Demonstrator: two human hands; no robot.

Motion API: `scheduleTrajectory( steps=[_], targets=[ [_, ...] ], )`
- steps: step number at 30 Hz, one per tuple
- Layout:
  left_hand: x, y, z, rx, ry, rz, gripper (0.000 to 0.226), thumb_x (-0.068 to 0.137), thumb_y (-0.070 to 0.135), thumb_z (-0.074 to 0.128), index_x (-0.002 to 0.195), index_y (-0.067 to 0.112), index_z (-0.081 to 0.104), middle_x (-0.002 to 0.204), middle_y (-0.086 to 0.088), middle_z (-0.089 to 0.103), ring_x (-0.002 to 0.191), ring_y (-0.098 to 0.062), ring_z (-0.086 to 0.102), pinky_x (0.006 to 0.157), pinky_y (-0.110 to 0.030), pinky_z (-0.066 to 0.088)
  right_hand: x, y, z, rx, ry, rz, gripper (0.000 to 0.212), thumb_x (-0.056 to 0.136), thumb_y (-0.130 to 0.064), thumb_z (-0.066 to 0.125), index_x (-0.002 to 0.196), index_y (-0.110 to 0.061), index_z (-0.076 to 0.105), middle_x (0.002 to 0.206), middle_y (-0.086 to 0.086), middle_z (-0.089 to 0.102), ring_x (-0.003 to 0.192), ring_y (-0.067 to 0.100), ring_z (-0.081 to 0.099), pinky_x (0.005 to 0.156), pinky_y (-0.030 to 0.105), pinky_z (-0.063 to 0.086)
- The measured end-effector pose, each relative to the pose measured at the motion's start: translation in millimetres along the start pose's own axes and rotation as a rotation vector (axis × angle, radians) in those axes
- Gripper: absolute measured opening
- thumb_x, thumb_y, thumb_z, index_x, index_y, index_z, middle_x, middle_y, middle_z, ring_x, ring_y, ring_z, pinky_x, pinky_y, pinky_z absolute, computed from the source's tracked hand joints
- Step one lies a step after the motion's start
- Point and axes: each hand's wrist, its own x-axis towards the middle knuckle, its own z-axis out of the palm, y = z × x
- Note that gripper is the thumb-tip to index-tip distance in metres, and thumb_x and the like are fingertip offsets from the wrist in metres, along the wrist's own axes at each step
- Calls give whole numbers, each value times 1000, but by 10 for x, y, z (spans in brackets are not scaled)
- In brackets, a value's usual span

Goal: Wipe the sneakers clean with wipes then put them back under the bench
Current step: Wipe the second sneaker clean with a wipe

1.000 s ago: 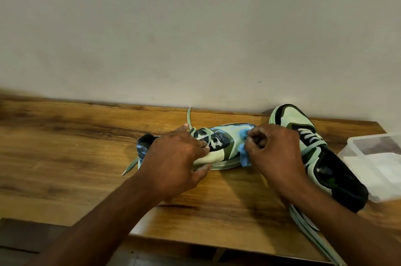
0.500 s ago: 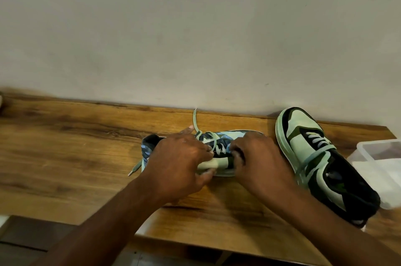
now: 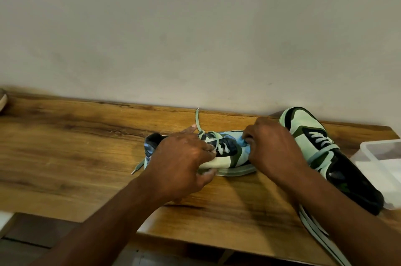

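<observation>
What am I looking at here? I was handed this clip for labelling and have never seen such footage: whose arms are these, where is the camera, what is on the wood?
There is no machine. A person wears a wide-angle camera on the head, looking forward and down, so the arms reaching in are their own. The left hand steadies a pale green and black sneaker lying on a wooden bench against a wall. The right hand pinches a small blue wipe against that sneaker's toe end. A second sneaker lies to the right, beside a clear plastic container whose contents I cannot make out.
</observation>
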Motion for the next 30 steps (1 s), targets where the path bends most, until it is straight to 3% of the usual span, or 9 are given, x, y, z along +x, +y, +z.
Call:
scheduleTrajectory(
  steps=[2,6,12,16,21,26,30],
  targets=[
    [-3,11,0,-2,-3,1,30,80,45,76,100,25,84,100,8,81,91,-12,75,112,-48,49,27,4,6,-16,22,6,24,80,-9,71,100,-21,79,95,5,60,84,29,63,70,40,54],
    [-4,3,3,-2,-21,0,28,82,46,72,98,26,84,98,8,80,90,-12,75,114,-46,47,-37,-311,98,-55,-111,-130,19,83,-17,70,99,-24,76,97,3,58,84,28,63,64,33,48],
    [-14,6,-4,-11,-30,-11,31,82,47,73,102,26,84,103,8,80,93,-11,74,113,-48,49,113,-56,39,-84,32,10,17,82,-12,71,93,-21,80,89,5,63,77,28,63,67,38,56],
    [-19,9,-14,-11,-39,-8,30,84,46,72,102,26,84,103,9,80,93,-12,75,113,-48,49,44,-305,84,-16,-85,-79,15,83,-20,70,93,-25,79,91,1,65,83,27,65,67,37,55],
    [-17,27,-40,-10,-58,-29,31,83,47,72,103,26,84,103,9,80,94,-11,74,113,-48,49,135,-69,53,-120,78,35,16,83,-18,66,91,-24,79,87,2,67,77,30,66,62,35,54],
    [-6,35,-52,-16,-76,-29,30,85,47,69,101,28,84,100,11,80,92,-11,74,116,-45,46,91,-295,151,63,-54,-64,19,81,-25,67,94,-30,80,86,-4,71,79,24,66,65,38,56],
    [-12,43,-60,-11,-72,-40,32,83,47,71,103,25,84,103,9,80,94,-11,75,113,-47,48,170,-42,79,-2,101,43,17,83,-23,67,91,-29,80,84,-2,73,77,26,68,62,35,54]
  ],
)
